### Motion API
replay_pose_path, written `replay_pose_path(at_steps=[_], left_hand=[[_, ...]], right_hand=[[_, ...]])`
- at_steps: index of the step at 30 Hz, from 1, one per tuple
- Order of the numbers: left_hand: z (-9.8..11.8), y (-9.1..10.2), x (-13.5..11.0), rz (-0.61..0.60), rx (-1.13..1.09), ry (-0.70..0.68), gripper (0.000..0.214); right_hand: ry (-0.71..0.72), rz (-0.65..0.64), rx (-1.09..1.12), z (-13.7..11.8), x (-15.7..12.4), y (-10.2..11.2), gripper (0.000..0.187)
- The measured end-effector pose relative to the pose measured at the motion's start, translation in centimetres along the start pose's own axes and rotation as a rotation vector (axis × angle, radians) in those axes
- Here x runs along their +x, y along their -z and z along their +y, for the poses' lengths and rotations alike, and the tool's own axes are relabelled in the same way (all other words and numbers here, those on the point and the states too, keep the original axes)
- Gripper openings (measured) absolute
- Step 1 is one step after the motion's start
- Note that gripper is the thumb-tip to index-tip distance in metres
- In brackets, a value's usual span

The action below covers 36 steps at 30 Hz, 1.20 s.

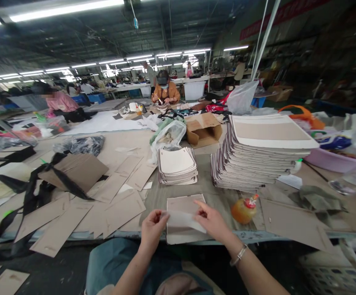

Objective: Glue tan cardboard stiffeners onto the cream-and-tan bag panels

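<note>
My left hand [152,227] and my right hand [212,221] both pinch a thin white paper strip [182,220] stretched between them at the table's near edge. Under the strip lies a flat grey-brown cardboard piece [181,203] with a pale border. My right wrist carries a metal bracelet [238,255]. A small orange glue bottle [244,209] with a red cap lies on the table just right of my right hand.
A small stack of cut cardboard pieces [177,166] sits beyond my hands, a tall wide stack [257,155] to the right. Loose brown cardboard sheets [82,196] and black straps [27,196] cover the left. Other people work at the far end.
</note>
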<state>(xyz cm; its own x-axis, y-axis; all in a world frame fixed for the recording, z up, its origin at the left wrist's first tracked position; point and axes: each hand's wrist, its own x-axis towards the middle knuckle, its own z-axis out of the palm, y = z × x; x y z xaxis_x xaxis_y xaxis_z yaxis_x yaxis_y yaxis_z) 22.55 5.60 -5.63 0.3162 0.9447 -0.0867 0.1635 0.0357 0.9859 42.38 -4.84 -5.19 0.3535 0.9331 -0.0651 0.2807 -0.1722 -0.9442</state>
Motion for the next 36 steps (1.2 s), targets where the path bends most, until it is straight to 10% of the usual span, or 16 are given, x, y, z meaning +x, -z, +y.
replay_pose_path(at_steps=[5, 15, 27, 36], left_hand=[[-1.5, -2.0, 2.8, 0.054, 0.563, -0.238, 0.020], [-1.5, -3.5, 5.8, 0.108, 0.858, -0.274, 0.015], [-2.5, -3.3, 5.9, 0.110, 0.934, -0.303, 0.019], [-4.1, -1.5, 1.6, -0.002, 1.011, -0.628, 0.031]], right_hand=[[0.089, 0.151, -0.467, 0.6, 3.0, 0.7, 0.045], [0.116, 0.158, -0.774, 1.4, 6.0, 0.1, 0.043], [0.143, 0.220, -0.915, 1.9, 4.9, -0.6, 0.042], [0.285, 0.037, -0.938, 2.5, 1.3, -4.0, 0.054]])
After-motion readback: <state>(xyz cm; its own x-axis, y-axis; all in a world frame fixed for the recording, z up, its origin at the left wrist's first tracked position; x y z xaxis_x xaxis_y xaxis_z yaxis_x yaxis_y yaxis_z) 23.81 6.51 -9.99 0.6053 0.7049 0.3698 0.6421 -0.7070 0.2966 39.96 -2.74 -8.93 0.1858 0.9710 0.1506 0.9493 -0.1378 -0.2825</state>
